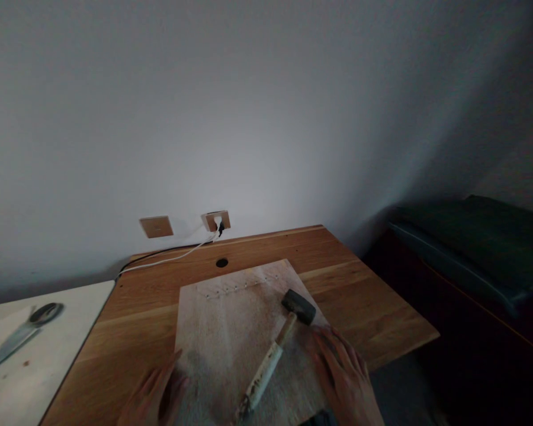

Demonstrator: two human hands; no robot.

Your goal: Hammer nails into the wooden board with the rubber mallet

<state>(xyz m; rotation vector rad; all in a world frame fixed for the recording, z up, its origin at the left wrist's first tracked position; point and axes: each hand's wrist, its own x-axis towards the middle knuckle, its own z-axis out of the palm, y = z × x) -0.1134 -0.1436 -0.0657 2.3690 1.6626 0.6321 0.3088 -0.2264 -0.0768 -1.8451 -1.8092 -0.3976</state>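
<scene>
A wooden board lies on the wooden table, with a row of small nails standing in it near its far edge. Across the board rests a mallet, its dark head pointing away to the right and its worn, white-wrapped handle towards me. My left hand is at the board's left edge, fingers stretched out and partly cut off by the frame. On the right edge my right hand lies with its fingers spread, close to the mallet head. Neither hand touches the mallet.
The wooden table has a dark cable hole at the back. Cables run from a wall socket along the rear edge. A white table on the left bears a blurred object with a dark round end. Dark green cushioning is at right.
</scene>
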